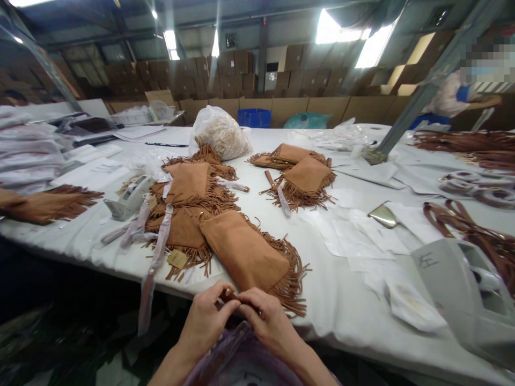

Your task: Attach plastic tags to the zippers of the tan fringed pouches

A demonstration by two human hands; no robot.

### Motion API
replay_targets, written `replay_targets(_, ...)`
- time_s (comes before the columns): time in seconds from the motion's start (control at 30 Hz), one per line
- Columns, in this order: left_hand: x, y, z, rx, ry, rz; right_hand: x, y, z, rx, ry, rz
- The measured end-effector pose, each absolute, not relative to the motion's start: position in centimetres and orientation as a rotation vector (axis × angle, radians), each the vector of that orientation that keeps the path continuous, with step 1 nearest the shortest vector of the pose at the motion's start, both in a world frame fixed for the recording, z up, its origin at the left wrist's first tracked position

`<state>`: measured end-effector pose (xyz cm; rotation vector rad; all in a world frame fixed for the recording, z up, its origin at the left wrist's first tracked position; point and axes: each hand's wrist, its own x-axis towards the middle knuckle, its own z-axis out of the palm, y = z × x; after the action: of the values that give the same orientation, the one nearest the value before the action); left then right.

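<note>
My left hand (211,312) and my right hand (263,313) meet at the table's front edge. Both pinch a small brown leather strap (240,301) with a bit of metal on it; part of it is hidden by the fingers. Just beyond them lies a tan fringed suede bag (245,252), its fringe spread to the right. More fringed bags (189,182) are piled behind it on the left. Plastic-wrapped straps (155,262) lie on that pile, one hanging over the edge, near a tan tag (177,259).
On the white table (322,289) are two tape dispensers (134,195), (462,295), more fringed bags (308,174), a stuffed plastic bag (221,131), brown straps (475,230) and white papers. A metal post (418,91) rises at the right. A person (450,99) stands beyond.
</note>
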<state>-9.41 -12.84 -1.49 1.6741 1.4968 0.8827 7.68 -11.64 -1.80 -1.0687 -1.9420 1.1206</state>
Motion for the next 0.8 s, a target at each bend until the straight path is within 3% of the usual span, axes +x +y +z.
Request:
replay_targets(0.17,-7.6,-12.5,-3.1,1.268,1.243,1.02,8.7,-11.4,-3.0,-1.18,-1.636,1.262)
replay_targets(0.53,-6.3,-11.6,-7.6,2.02,1.055,1.015,10.5,-12.7,-5.0,-1.248,-1.146,1.303)
replay_targets(0.8,-5.0,-10.4,-7.4,2.104,0.89,0.952,12.3,-12.6,-2.0,-1.372,-1.482,0.846)
